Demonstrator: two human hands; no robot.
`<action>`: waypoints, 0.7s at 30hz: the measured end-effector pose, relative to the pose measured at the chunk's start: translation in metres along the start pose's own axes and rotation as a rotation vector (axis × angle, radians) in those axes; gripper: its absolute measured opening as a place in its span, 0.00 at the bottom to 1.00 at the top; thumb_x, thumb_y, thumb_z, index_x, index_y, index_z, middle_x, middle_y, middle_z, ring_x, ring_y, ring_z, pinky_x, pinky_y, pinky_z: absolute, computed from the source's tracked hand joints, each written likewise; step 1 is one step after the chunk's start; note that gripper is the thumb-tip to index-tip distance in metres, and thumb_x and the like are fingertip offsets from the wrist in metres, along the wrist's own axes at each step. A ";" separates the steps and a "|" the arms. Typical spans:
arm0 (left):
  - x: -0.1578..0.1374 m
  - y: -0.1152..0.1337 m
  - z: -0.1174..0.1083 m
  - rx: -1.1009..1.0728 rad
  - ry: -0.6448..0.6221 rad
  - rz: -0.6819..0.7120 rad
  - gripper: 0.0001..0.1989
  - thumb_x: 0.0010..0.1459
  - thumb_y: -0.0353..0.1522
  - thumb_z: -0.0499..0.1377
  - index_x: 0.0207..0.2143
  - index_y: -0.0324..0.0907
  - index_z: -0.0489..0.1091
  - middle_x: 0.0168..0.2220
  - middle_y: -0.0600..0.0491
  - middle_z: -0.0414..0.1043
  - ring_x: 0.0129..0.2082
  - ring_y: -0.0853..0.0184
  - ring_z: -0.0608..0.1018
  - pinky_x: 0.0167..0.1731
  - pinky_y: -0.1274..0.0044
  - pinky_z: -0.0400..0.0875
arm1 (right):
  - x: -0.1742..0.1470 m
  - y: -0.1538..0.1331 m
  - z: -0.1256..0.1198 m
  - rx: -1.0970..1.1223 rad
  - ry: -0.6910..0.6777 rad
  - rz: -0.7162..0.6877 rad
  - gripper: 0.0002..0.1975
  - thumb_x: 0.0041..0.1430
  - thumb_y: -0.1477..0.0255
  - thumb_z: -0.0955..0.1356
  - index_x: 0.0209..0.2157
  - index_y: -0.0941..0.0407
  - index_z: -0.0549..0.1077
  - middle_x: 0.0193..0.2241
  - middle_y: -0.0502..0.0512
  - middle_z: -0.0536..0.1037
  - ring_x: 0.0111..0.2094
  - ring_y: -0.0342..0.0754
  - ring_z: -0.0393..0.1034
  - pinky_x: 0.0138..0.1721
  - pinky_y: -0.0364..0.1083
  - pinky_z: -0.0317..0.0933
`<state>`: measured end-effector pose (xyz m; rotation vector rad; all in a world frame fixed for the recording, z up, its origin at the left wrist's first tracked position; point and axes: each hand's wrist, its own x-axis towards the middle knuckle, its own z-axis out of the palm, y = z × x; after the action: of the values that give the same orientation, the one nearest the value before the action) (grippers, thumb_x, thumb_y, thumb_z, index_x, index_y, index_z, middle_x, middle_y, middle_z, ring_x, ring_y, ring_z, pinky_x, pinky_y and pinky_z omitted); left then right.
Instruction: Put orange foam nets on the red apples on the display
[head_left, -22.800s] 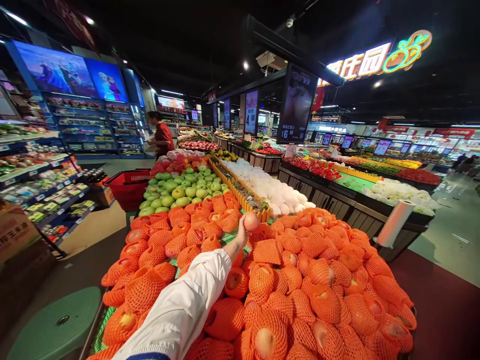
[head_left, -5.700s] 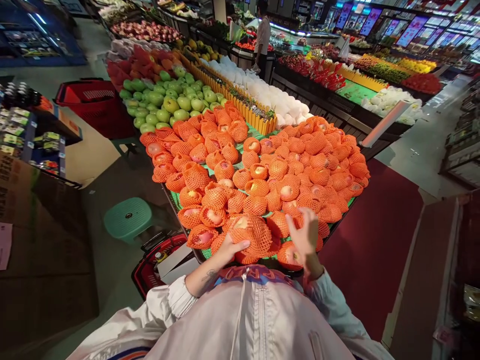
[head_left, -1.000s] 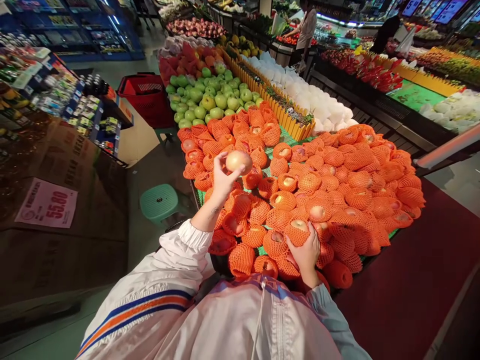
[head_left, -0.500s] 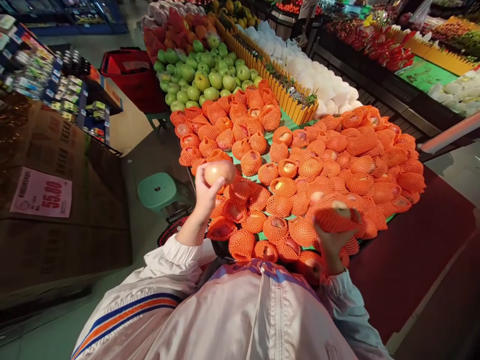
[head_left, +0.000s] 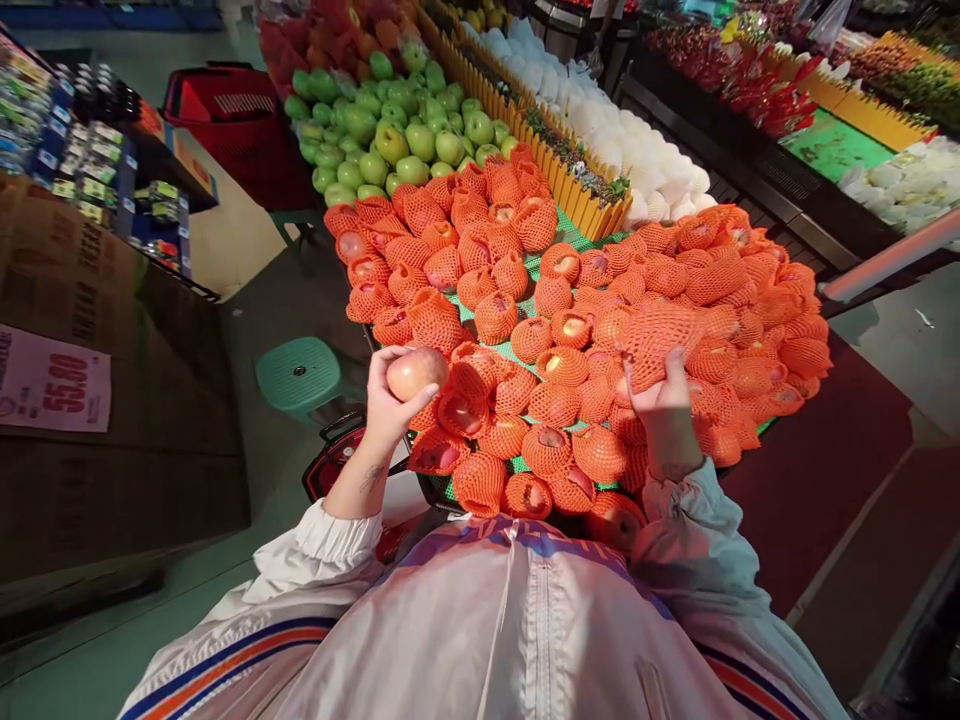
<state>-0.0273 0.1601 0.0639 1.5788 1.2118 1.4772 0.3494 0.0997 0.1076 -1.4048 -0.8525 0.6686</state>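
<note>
My left hand point(head_left: 384, 405) is closed round a bare pinkish apple point(head_left: 417, 374), held over the left edge of the fruit display. My right hand point(head_left: 666, 405) pinches an orange foam net point(head_left: 660, 335) between thumb and fingers, above the right part of the pile. The net looks spread and flattened; I cannot tell whether fruit is inside. Below and between both hands lie many apples in orange foam nets point(head_left: 551, 450), some with bare skin showing at the net's opening.
Green apples point(head_left: 420, 142) fill the far left of the display. A low yellow fence point(head_left: 577, 190) divides them from white-wrapped fruit point(head_left: 622, 150). At left are a green stool point(head_left: 298, 372), a red basket point(head_left: 225, 120) and a large carton point(head_left: 172, 400) bearing a price sign point(head_left: 67, 385).
My left hand has moved down and slightly left with the apple. My right hand has risen and turned, and the foam net in it now appears spread out, facing me.
</note>
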 end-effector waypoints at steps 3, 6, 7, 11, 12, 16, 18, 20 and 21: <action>-0.009 0.009 0.009 0.028 -0.103 0.044 0.34 0.45 0.49 0.73 0.49 0.47 0.66 0.48 0.49 0.69 0.50 0.56 0.76 0.56 0.58 0.72 | 0.030 0.013 0.026 0.014 -0.039 -0.034 0.39 0.52 0.53 0.71 0.61 0.55 0.60 0.56 0.64 0.75 0.56 0.57 0.73 0.57 0.60 0.70; -0.026 0.020 0.028 0.114 -0.337 0.130 0.40 0.45 0.46 0.74 0.58 0.49 0.64 0.54 0.46 0.67 0.55 0.52 0.74 0.59 0.56 0.70 | 0.064 0.020 0.047 -0.270 -0.019 -0.133 0.48 0.41 0.60 0.78 0.62 0.55 0.60 0.60 0.64 0.73 0.58 0.58 0.70 0.61 0.59 0.64; -0.032 0.023 0.036 0.144 -0.433 0.168 0.41 0.45 0.45 0.75 0.60 0.49 0.63 0.56 0.45 0.66 0.57 0.51 0.73 0.60 0.55 0.69 | 0.076 0.022 0.054 -0.408 -0.017 -0.153 0.48 0.39 0.61 0.79 0.61 0.55 0.61 0.59 0.64 0.73 0.58 0.59 0.71 0.61 0.59 0.64; -0.056 0.027 0.071 0.209 -0.785 0.284 0.40 0.52 0.37 0.71 0.65 0.48 0.61 0.58 0.41 0.62 0.59 0.48 0.70 0.60 0.55 0.69 | 0.117 0.026 0.083 -0.860 -0.019 -0.153 0.47 0.41 0.63 0.80 0.62 0.56 0.63 0.57 0.66 0.75 0.55 0.63 0.71 0.59 0.60 0.63; -0.060 0.027 0.077 0.210 -0.840 0.302 0.41 0.53 0.36 0.70 0.66 0.47 0.59 0.59 0.40 0.62 0.59 0.48 0.70 0.59 0.55 0.70 | 0.126 0.027 0.089 -0.945 0.001 -0.152 0.47 0.42 0.63 0.80 0.62 0.57 0.62 0.58 0.68 0.74 0.56 0.64 0.70 0.59 0.61 0.61; -0.068 0.027 0.089 0.169 -0.944 0.338 0.45 0.53 0.37 0.71 0.69 0.46 0.55 0.60 0.38 0.62 0.60 0.47 0.69 0.58 0.57 0.71 | 0.158 0.037 0.100 -1.201 0.005 -0.016 0.45 0.46 0.60 0.80 0.62 0.62 0.65 0.56 0.74 0.75 0.61 0.70 0.65 0.61 0.66 0.56; -0.068 0.027 0.090 0.142 -0.964 0.347 0.46 0.52 0.38 0.71 0.70 0.46 0.55 0.60 0.38 0.62 0.61 0.46 0.69 0.57 0.58 0.73 | 0.172 0.041 0.098 -1.226 -0.034 0.148 0.47 0.49 0.56 0.79 0.64 0.65 0.63 0.56 0.78 0.75 0.62 0.70 0.65 0.61 0.66 0.57; -0.068 0.026 0.090 0.130 -0.960 0.343 0.47 0.53 0.40 0.71 0.70 0.48 0.53 0.60 0.38 0.63 0.60 0.46 0.69 0.56 0.58 0.73 | 0.184 0.045 0.092 -1.202 -0.072 0.255 0.54 0.48 0.51 0.78 0.66 0.66 0.60 0.59 0.81 0.72 0.63 0.72 0.63 0.63 0.67 0.55; -0.067 0.026 0.090 0.126 -0.942 0.341 0.47 0.53 0.41 0.71 0.71 0.50 0.52 0.60 0.39 0.63 0.60 0.46 0.69 0.57 0.58 0.73 | 0.188 0.046 0.089 -1.185 -0.093 0.274 0.57 0.47 0.48 0.78 0.68 0.66 0.58 0.61 0.82 0.69 0.65 0.73 0.61 0.64 0.68 0.53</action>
<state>0.0701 0.1006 0.0483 2.2542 0.4976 0.6340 0.3835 0.3086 0.0802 -2.5972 -1.2156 0.4101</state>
